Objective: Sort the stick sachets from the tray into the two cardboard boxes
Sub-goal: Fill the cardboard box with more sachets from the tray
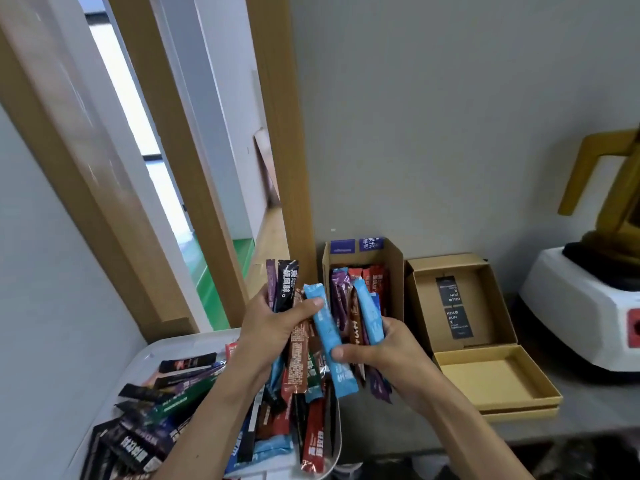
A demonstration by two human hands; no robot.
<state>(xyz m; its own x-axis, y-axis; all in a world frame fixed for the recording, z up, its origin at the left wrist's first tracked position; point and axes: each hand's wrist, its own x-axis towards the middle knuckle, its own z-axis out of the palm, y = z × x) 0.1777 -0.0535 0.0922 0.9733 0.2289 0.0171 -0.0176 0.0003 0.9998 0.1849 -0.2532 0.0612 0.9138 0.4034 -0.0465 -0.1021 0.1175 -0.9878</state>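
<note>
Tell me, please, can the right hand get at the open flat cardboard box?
Probably yes: the right hand is close beside the flat cardboard box, nothing lies between, but its grip is full of stick sachets.

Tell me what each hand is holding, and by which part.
Left hand grips a fan of mixed sachets around their middles. Right hand grips a second bunch mid-length, its thumb on the light blue sachet between both hands.

Blue, brown, black sachets (330,344); tan cardboard boxes (464,306); white tray (166,348).
</note>
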